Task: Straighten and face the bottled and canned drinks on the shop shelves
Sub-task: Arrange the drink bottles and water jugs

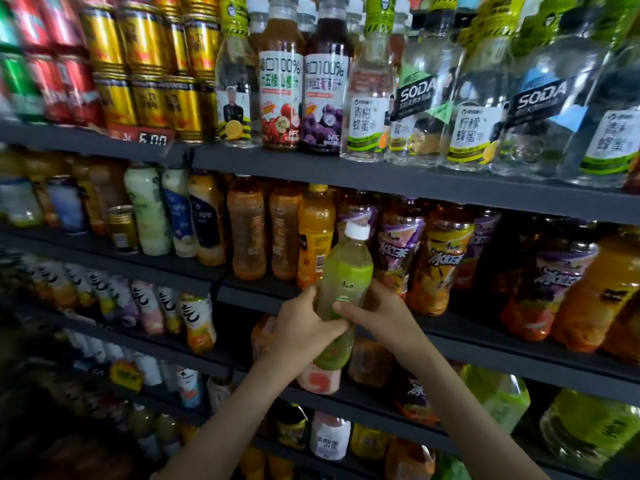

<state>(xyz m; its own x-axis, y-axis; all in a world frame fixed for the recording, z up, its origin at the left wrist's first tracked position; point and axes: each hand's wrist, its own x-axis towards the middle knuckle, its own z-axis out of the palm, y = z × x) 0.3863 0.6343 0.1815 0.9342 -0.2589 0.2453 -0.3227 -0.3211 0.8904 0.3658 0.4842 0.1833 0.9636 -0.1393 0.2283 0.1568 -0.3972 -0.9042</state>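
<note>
Hands, left [300, 325] and right [375, 315], grip smooth green plastic bottle [343, 282].

Bright top shelves, dim blurred lower-left, wide-angle bowing

The middle of the green bottle [347, 271] is covered by the left hand [304, 327] and the right hand [377, 315], and its label print is too blurred to be read. A pink-labelled bottle [317, 380] behind it is largely hidden. The red cans [65, 84] at top left are smeared by blur. The first marks on the price tag [138, 136] cannot be made out. The bottom-left bottles [149, 424] are lost in darkness. The clear bottle [613, 133] at far right is cut off by the edge.
</note>
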